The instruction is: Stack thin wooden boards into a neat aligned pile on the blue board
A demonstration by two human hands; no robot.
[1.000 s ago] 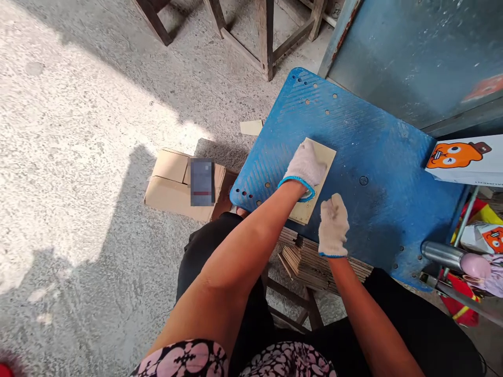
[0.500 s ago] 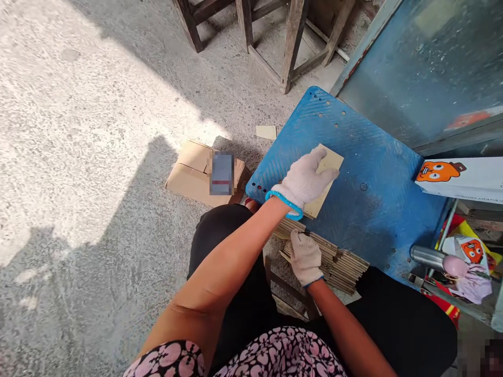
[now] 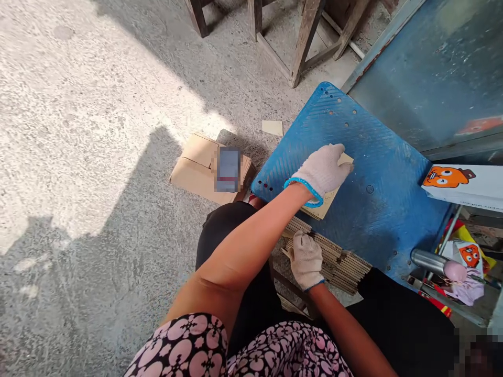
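My left hand (image 3: 322, 170), in a white knit glove with a blue cuff, is closed over the upper part of a small stack of pale thin boards (image 3: 324, 208) on the blue tabletop (image 3: 373, 214). Its thumb and fingers come round the far end, and its palm hides much of the top board. Closer to my body, my right hand (image 3: 307, 262), also gloved, has curled fingers against a row of thin boards (image 3: 346, 269) packed on edge by the table's near side. The contact under those fingers is partly hidden.
A cardboard box (image 3: 196, 162) with a blurred phone-like object (image 3: 228, 168) on it stands on the concrete floor. A loose pale piece (image 3: 272, 127) lies nearby. To the right are a white printed box (image 3: 463, 183) and a metal flask (image 3: 428, 259). Wooden stool legs (image 3: 306, 42) stand behind.
My left hand has shifted toward the far end of the pale boards, its fingers now nearer that edge. My right hand stays at the row, fingers more curled. The view has shifted slightly.
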